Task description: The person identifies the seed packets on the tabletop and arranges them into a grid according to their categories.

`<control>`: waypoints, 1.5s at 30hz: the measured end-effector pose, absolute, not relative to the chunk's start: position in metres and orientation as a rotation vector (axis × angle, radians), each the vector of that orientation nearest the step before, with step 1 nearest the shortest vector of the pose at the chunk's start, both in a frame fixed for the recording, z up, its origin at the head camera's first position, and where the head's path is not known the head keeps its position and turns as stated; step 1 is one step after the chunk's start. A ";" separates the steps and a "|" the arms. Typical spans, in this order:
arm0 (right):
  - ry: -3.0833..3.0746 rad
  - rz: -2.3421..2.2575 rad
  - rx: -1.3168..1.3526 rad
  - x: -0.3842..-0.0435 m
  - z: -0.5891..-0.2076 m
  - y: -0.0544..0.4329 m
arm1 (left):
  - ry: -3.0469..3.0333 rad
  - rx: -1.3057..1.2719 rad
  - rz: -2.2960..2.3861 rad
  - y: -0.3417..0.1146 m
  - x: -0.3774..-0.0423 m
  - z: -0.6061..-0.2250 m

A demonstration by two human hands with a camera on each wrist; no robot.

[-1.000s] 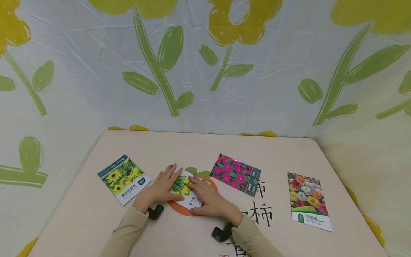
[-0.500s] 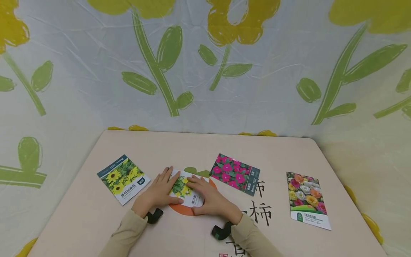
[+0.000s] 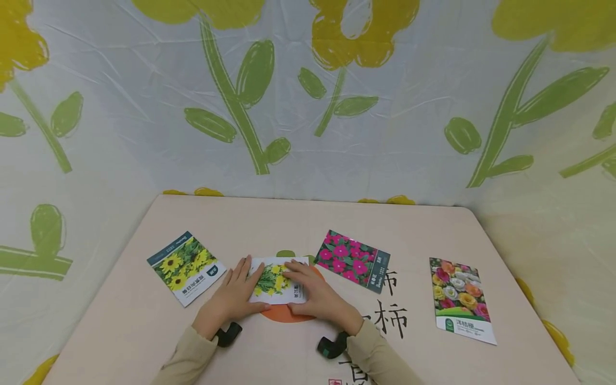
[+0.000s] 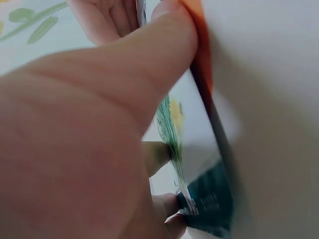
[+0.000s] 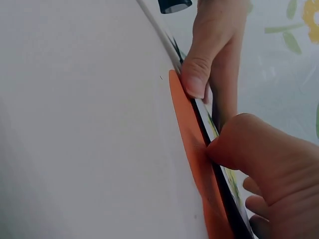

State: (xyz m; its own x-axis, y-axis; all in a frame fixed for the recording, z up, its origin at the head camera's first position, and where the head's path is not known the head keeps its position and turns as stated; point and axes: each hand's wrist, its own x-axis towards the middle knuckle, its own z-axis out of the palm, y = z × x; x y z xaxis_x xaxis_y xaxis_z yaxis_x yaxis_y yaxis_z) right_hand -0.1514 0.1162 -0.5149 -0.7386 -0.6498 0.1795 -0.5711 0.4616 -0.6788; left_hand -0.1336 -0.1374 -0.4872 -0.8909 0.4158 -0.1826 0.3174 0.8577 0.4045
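You have 4 flat, printed packets in front of you; what any of them contains cannot be told from outside. The white packet with yellow flowers (image 3: 274, 278) lies near the middle of the table (image 3: 260, 358), between your 2 hands, its long near edge facing you. Your left hand (image 3: 230, 294) is spread wide over its left end, fingers extended and the thumb at the near edge; your left wrist view shows a dark teal corner on that end. Your right hand (image 3: 320, 294) is also spread, fingertips on the printed face and thumb against the near edge.

Just beside your left hand is the sunflower packet (image 3: 186, 269), lying tilted. Beyond your right hand, just off the white packet's far right corner, lies the magenta-flower packet (image 3: 353, 261), and well apart on the right is the packet of multicoloured blooms (image 3: 462, 299).

The table's pale pink top carries an orange fruit shape (image 3: 289, 314), partly covered by the white packet, plus black characters (image 3: 391, 319) and a red seal (image 3: 335, 382) at the bottom of your head view. Around the table hangs a white cloth (image 3: 385, 160) with large yellow flowers and green stems. Your sleeves (image 3: 190, 355) are beige.
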 end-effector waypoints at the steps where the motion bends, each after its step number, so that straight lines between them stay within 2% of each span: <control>1: 2.619 -1.118 -1.082 -0.152 -0.515 0.116 | 2.774 0.551 0.540 -0.138 -0.132 -0.487; 22: 2.810 -0.919 -1.086 -0.152 -0.518 0.120 | 2.775 0.457 0.551 -0.145 -0.099 -0.474; 32: 2.833 -0.888 -1.122 -0.153 -0.517 0.118 | 2.871 0.381 0.369 -0.131 -0.084 -0.470; 45: 2.753 -0.738 -1.162 -0.157 -0.495 0.110 | 2.860 0.389 0.288 -0.121 -0.068 -0.463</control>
State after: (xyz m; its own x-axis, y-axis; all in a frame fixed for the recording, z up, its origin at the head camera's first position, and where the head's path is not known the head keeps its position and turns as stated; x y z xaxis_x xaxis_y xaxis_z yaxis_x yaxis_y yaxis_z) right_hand -0.1567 0.1102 -0.4950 -0.7132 -0.6898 0.1245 -0.6596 0.6003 -0.4523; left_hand -0.0680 -0.1205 -0.4628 -0.9357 0.2844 -0.2088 0.2370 0.9450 0.2252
